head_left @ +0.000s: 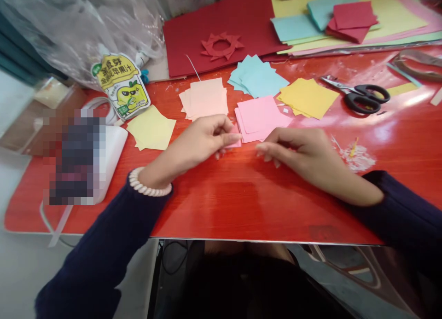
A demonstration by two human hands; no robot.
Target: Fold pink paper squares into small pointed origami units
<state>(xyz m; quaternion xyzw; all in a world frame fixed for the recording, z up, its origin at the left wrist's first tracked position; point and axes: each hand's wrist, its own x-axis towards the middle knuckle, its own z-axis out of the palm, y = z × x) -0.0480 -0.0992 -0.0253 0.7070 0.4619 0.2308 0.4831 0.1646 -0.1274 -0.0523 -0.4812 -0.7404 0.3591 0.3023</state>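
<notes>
From here I see the left hand (pixel 214 137) pinching a small piece of pink paper (pixel 236 137) between thumb and fingertips, just above the red tabletop (pixel 221 208). My right hand (pixel 297 153) is beside it, thumb and fingertips brought together — whether anything is between them I cannot tell. Just beyond the hands lies a stack of pink squares (pixel 257 118); peach squares (pixel 209 98), blue squares (pixel 257 76) and yellow squares (pixel 311 98) sit around it. Pale yellow squares (pixel 154 128) lie near the left forearm. The black-handled scissors (pixel 362 97) rest right of the yellow squares — blades partly closed, as far as I can see.
</notes>
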